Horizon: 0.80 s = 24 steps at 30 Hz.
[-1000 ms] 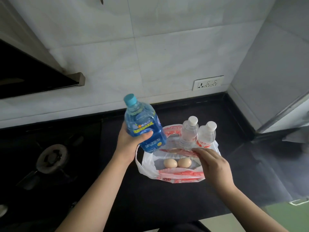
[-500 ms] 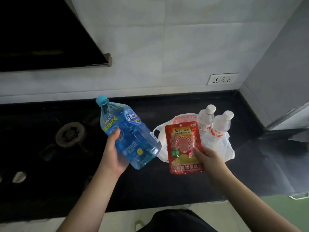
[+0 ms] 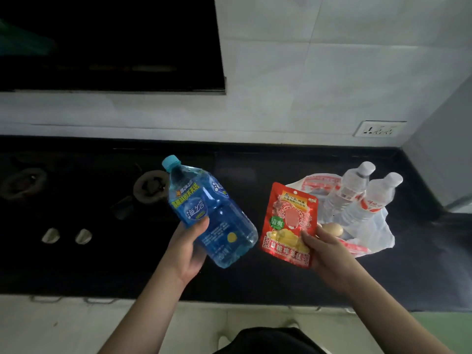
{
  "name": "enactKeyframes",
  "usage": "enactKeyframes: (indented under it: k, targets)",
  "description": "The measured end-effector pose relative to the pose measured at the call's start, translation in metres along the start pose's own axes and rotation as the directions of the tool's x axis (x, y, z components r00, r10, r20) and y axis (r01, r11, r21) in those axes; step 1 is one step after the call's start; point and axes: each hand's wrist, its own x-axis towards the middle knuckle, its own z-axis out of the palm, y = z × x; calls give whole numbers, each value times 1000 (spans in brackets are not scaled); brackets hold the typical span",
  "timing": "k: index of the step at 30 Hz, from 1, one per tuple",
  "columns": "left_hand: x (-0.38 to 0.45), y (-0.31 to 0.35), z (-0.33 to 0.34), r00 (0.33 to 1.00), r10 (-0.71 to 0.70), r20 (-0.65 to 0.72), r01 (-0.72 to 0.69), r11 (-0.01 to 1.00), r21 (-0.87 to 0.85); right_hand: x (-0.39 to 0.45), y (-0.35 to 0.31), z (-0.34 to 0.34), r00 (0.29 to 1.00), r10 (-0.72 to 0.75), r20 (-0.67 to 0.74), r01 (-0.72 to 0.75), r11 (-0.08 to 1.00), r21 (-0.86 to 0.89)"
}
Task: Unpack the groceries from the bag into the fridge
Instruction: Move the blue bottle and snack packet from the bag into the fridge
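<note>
Fingers (image 3: 307, 238) pinch red packet (image 3: 288, 223); left fingers (image 3: 201, 223) grip blue bottle (image 3: 212, 213).

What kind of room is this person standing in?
Most likely a home kitchen: a round gas burner sits in the black countertop, a dark range hood hangs above, and white wall tiles back it.

The blue bottle (image 3: 209, 213) is clear tinted plastic with a glossy printed label. The red pouch (image 3: 288, 223) is shiny foil-like film, slightly creased. The bag (image 3: 375, 231) is thin, crinkled, translucent plastic; two clear bottles (image 3: 367, 200) stand in it — ribbed plastic. Countertop (image 3: 255, 277) — dark, smooth. Wall tiles (image 3: 306, 72) look glossy.
</note>
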Motion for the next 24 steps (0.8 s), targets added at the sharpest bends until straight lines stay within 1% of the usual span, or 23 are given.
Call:
enactKeyframes:
  k: [1,3,5,8,12,17,20,24]
  targets:
    - [-5,2,-2,999,24,-39,-23,999,35,0,1,3,1000,-7,-2,7,1000,-8]
    - [-13,6,-4,989,108,-104,-90,983,162,2,3,8,999,-37,-19,36,999,-38]
    - [-20,10,-3,964,207,-165,-150,942,302,3,3,13,996,-83,-30,80,992,-100]
    - [-28,10,-8,920,320,-227,-208,888,411,4,3,20,991,-135,-26,127,971,-203]
    - [-41,5,-7,850,427,-310,-206,810,550,8,-1,23,988,-142,56,152,932,-328]
    - [-54,-9,23,762,525,-379,-164,723,672,10,-11,12,984,-110,143,155,919,-362]
    - [-59,-22,49,690,587,-423,-150,688,710,10,-16,1,977,-87,194,152,924,-350]
    - [-68,-41,73,619,623,-478,-120,677,726,14,-19,-13,965,-51,259,155,904,-398]
